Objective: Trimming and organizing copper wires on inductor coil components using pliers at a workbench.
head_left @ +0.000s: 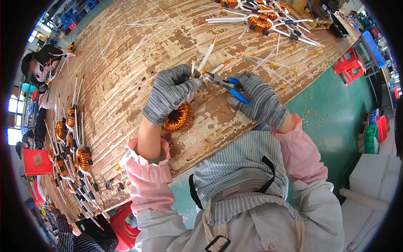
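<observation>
My left hand [168,91], in a grey knit glove, pinches the white-sleeved wire leads [207,54] of a copper-wound toroidal coil [180,118]. The coil hangs just under that hand, close to the tabletop. Bare copper-coloured ends show at the tips of the leads. In my right hand [262,101], gloved the same way, is a pair of blue-handled pliers [238,95]. Their metal jaws meet the leads right beside my left fingertips. Whether the jaws are fully closed on a wire is too small to tell.
The worn wooden table [121,84] carries scattered white sleeve pieces. A pile of finished-looking coils [259,24] lies at the far right, another group of coils [83,158] at the left. A red stool [349,66] stands on the green floor. A person [42,63] works at the far left.
</observation>
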`<control>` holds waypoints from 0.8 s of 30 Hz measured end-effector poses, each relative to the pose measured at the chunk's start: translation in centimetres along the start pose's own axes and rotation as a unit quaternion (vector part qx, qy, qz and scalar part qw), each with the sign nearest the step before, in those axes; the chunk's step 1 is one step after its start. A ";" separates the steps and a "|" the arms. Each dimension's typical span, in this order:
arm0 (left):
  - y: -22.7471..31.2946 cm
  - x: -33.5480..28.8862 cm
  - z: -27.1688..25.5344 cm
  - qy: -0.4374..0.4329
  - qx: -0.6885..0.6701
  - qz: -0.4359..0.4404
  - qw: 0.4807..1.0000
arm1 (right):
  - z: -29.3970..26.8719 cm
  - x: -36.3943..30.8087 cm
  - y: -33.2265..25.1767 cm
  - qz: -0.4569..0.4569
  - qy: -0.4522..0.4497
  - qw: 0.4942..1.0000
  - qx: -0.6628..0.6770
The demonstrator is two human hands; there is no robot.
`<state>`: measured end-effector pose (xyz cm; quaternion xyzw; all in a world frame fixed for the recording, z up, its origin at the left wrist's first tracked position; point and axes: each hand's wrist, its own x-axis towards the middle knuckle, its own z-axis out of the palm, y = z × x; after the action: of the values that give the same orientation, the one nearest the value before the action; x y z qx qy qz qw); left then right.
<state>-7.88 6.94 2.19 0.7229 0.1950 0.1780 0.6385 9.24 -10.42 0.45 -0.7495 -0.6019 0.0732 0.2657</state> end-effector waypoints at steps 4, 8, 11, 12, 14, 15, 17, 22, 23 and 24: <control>0.4 0.0 -0.1 -0.016 0.037 0.001 0.999 | -0.3 0.3 -0.5 0.027 -0.036 0.998 0.044; 0.1 0.0 0.1 -0.011 0.019 -0.004 1.000 | -0.2 0.4 -0.3 0.046 -0.057 0.994 0.075; -0.1 0.1 0.0 -0.013 0.016 0.004 1.000 | -0.3 0.4 -0.3 0.071 -0.074 0.990 0.099; -0.1 0.1 0.0 -0.015 0.020 0.006 1.000 | -0.2 0.4 -0.3 0.074 -0.072 0.988 0.110; -0.3 0.1 0.1 -0.010 0.012 0.010 1.000 | 0.0 0.3 -0.3 0.038 -0.018 0.998 0.054; -0.4 0.1 0.2 -0.007 0.008 0.011 1.000 | 0.1 0.3 -0.3 -0.001 0.036 0.999 -0.014; -0.1 0.0 0.2 -0.012 0.018 -0.006 1.000 | 0.4 0.1 -0.3 -0.027 0.076 0.996 -0.040; 1.0 -0.1 0.8 -0.009 0.074 -0.021 0.997 | 1.2 -0.5 -0.8 0.062 -0.003 0.991 0.123; 0.9 -0.1 1.2 0.002 0.080 0.000 0.997 | 1.4 -0.5 -0.9 0.054 0.016 0.992 0.117; 0.8 -0.1 1.4 0.011 0.087 0.022 0.996 | 1.8 -0.5 -1.0 0.047 0.034 0.992 0.111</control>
<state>-7.22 5.59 2.78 0.7778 0.2012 0.1825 0.5667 7.49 -10.25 -0.68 -0.7447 -0.5449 0.1261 0.3641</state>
